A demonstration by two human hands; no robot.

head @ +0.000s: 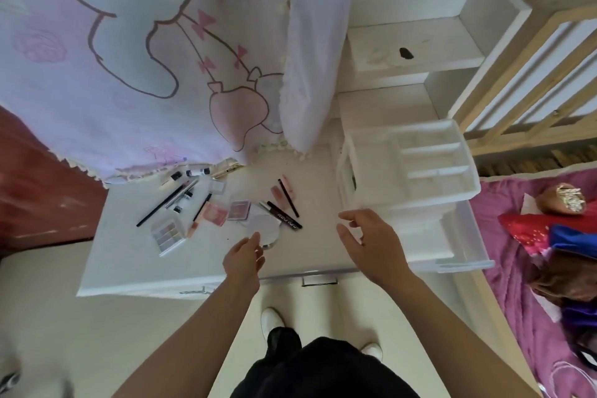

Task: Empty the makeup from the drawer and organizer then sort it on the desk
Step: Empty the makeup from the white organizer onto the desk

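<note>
Fingers spread on both hands, holding nothing: left hand [244, 256] hovers at the compact [264, 225], right hand [365, 236] sits between compact and organizer [407, 168]. Makeup lies scattered on the desk [129, 265] left of the organizer, likely awaiting sorting. Organizer trays and drawer [465, 236] look empty.

Makeup spread out on the white desk [135, 271]

Both hands hover empty: left hand [243, 257] by the round compact [264, 225], right hand [368, 241] spread near the white organizer [407, 165]. Palettes and pencils lie scattered left; clear drawer [465, 236] pulled open.
</note>
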